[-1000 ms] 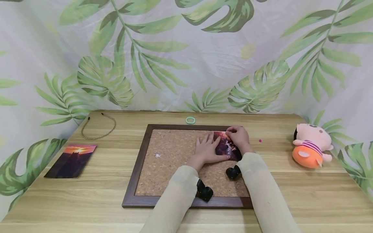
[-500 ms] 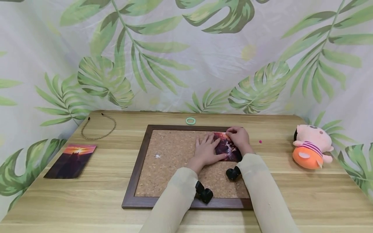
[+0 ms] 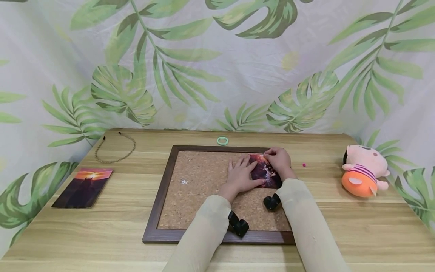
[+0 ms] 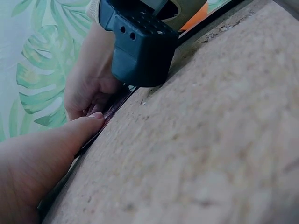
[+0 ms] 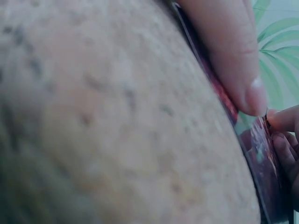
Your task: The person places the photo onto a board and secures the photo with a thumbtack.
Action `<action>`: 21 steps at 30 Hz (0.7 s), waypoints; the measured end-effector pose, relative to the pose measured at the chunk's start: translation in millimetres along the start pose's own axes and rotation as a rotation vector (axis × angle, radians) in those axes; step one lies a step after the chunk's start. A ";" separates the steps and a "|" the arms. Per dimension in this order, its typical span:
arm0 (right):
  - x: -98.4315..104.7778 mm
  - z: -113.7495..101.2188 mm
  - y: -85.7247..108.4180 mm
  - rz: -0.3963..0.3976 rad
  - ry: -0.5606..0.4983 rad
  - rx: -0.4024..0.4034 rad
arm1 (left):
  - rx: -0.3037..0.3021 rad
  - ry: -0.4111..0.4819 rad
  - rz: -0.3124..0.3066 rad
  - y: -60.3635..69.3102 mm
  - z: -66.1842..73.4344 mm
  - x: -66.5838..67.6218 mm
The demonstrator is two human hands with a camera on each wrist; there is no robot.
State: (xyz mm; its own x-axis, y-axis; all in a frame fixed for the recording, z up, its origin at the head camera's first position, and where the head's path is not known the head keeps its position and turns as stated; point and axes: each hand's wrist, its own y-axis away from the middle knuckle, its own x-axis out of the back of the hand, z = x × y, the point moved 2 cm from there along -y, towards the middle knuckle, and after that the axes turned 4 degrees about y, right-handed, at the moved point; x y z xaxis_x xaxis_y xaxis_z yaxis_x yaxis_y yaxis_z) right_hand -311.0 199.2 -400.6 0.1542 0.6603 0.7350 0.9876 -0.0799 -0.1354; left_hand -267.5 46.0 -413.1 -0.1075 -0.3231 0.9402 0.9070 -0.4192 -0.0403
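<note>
A dark picture with a fiery top [image 3: 264,173] lies at the upper right of the framed cork board [image 3: 204,189]. My left hand [image 3: 239,177] rests with spread fingers on its left side and on the cork, thumb over its lower part. My right hand [image 3: 279,160] pinches at its top edge with thumb and finger; whether anything small is between the fingertips is hidden. In the left wrist view, my left hand [image 4: 42,161] presses near the right hand [image 4: 93,70]. In the right wrist view, the right fingers [image 5: 284,140] meet at the glossy picture [image 5: 264,172].
A sunset picture [image 3: 83,189] and a chain [image 3: 115,161] lie on the table's left. A pale green ring [image 3: 222,141] is behind the board. To the right are a small magenta thing [image 3: 304,165] and a plush toy [image 3: 361,173]. A leaf-patterned cloth [image 3: 251,75] hangs behind.
Since a second ago, my left thumb has drawn back slightly to the left on the picture. Otherwise both hands keep their places.
</note>
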 end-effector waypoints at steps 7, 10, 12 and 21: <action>-0.7 -1.8 1.1 0.009 0.024 -0.002 | 0.002 0.008 0.000 0.7 0.7 0.7; -1.6 -0.5 1.2 0.012 0.036 0.006 | 0.004 0.006 0.000 0.9 0.8 0.3; -2.3 1.3 0.8 0.009 0.043 0.008 | 0.001 0.003 -0.006 0.8 1.0 -0.3; -4.4 6.5 -1.5 0.016 0.048 0.036 | 0.004 0.004 -0.005 0.7 1.1 1.0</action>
State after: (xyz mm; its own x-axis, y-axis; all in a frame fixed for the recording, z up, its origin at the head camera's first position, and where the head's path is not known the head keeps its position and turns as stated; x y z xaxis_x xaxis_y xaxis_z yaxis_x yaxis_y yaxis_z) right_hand -313.3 201.3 -408.0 0.1717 0.6223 0.7637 0.9834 -0.0621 -0.1705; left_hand -266.6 46.3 -411.8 -0.1136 -0.3240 0.9392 0.9082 -0.4172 -0.0340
